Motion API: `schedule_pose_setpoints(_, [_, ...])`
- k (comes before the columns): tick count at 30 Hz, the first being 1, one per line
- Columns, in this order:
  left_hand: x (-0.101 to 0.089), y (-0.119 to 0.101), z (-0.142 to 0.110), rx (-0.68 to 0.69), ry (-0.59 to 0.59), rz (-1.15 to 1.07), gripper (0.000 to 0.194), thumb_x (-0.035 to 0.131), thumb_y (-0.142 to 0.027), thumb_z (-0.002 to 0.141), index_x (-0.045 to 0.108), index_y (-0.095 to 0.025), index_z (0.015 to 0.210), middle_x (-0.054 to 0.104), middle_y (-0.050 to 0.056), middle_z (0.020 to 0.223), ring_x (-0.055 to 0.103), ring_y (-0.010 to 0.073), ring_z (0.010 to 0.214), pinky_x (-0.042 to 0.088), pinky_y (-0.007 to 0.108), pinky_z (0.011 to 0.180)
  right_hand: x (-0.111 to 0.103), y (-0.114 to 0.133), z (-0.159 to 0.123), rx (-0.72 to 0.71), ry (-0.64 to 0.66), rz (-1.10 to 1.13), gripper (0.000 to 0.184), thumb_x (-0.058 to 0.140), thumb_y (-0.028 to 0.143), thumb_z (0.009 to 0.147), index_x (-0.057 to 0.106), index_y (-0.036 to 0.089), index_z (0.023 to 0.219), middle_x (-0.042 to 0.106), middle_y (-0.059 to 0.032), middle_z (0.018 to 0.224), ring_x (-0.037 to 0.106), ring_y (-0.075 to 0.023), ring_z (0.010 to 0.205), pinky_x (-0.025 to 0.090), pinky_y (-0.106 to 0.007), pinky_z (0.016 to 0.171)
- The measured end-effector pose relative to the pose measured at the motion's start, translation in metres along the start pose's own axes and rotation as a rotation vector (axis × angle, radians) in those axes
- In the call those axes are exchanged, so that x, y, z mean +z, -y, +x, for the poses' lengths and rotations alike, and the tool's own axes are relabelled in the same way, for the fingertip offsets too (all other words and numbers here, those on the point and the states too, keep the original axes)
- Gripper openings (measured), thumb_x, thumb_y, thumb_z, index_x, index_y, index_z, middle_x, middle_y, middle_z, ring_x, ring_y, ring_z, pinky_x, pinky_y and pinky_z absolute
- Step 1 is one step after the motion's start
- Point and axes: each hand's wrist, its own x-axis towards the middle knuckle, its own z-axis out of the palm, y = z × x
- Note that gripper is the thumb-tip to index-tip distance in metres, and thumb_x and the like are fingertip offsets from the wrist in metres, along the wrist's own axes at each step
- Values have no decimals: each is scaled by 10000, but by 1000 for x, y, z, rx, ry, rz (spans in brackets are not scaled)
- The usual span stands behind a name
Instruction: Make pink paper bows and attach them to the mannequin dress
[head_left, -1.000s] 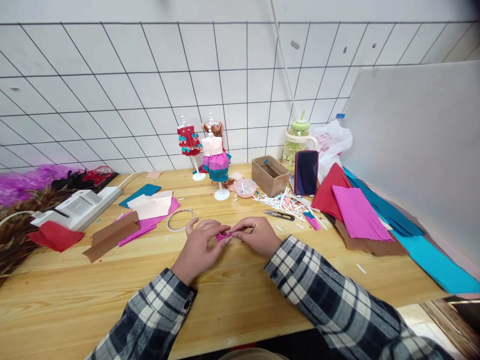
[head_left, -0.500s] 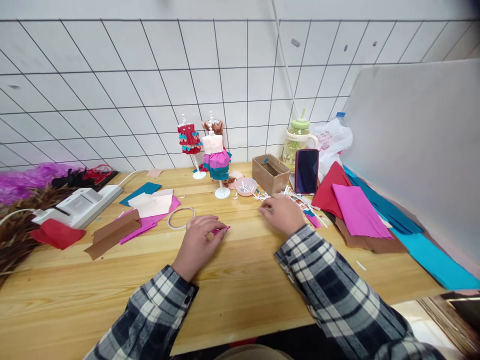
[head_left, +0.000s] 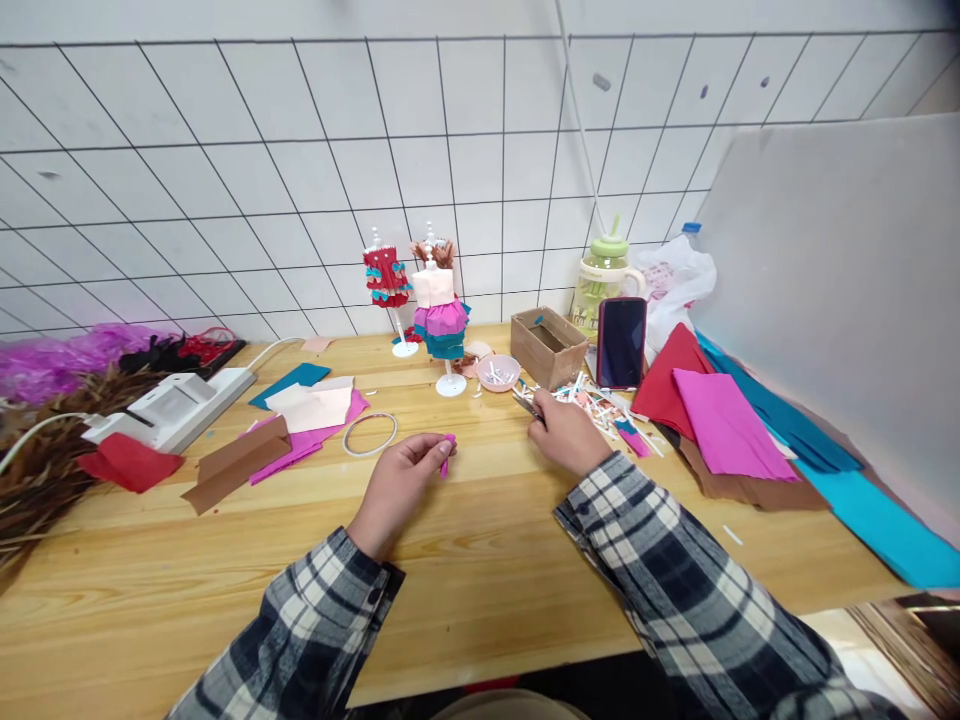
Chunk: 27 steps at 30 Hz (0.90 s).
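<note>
Between thumb and fingers, my left hand (head_left: pixel 405 480) pinches a small magenta strip of crepe paper (head_left: pixel 448 456) above the table. My right hand (head_left: pixel 566 432) is closed around a pair of thread snips (head_left: pixel 529 405), whose blades point left and whose handles are mostly hidden in the palm. Beyond the hands stands a small dress form in a cream, magenta and teal dress (head_left: pixel 441 318). Left of it is another dress form with a red dress (head_left: pixel 388 277). A roll of tape (head_left: pixel 370 434) lies behind my left hand.
Paper scraps (head_left: pixel 600 405), a pink bowl (head_left: pixel 499 372), a cardboard box (head_left: pixel 550 348) and a phone (head_left: pixel 622 343) lie beyond my right hand. Folded coloured papers (head_left: pixel 735 425) are at the right. A power strip (head_left: pixel 172 408) and a brown sheet (head_left: pixel 244 460) are at the left.
My right hand left the magenta strip, moved right and picked up the thread snips from the table. My left hand still holds the strip, now turned more upright.
</note>
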Motion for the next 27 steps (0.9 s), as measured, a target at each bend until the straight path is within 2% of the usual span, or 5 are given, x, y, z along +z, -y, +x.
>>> schedule_pose_setpoints(4, [1, -1, 1, -41, -4, -127, 328, 664, -482, 752, 697, -161, 808, 687, 29, 712, 636, 201, 787, 486, 322, 793, 12, 35, -17, -120, 85, 328, 288, 429, 407, 926, 483, 184, 1099, 619, -23, 736, 577, -194, 672, 346, -269, 598])
schedule_pose_setpoints(6, [1, -2, 0, -40, 11, -138, 317, 663, -476, 756, 694, -165, 811, 673, 19, 692, 625, 193, 768, 480, 313, 779, 18, 47, -25, -153, 104, 428, 346, 308, 425, 981, 430, 203, 1217, 645, -45, 843, 607, -198, 764, 371, -273, 652])
schedule_pose_setpoints(8, [1, -2, 0, -33, 32, -152, 305, 659, -467, 762, 689, -167, 806, 664, 13, 686, 616, 185, 752, 476, 307, 768, 23, 53, -30, -190, 125, 458, 324, 271, 416, 998, 457, 226, 1182, 651, -51, 913, 615, -195, 840, 384, -277, 708])
schedule_pose_setpoints(12, [2, -2, -1, -25, 44, -166, 279, 663, -441, 765, 683, -163, 779, 651, 11, 673, 605, 180, 737, 471, 303, 757, 28, 53, -32, -242, 162, 477, 315, 244, 394, 1011, 504, 223, 964, 637, -31, 876, 602, -175, 848, 391, -274, 751])
schedule_pose_setpoints(27, [4, 7, -1, 19, 93, -59, 271, 662, -417, 757, 720, -165, 836, 641, 14, 620, 584, 170, 636, 475, 294, 686, 30, 49, -30, -314, 198, 482, 303, 260, 377, 1013, 510, 223, 937, 591, -14, 810, 565, -160, 789, 372, -257, 707])
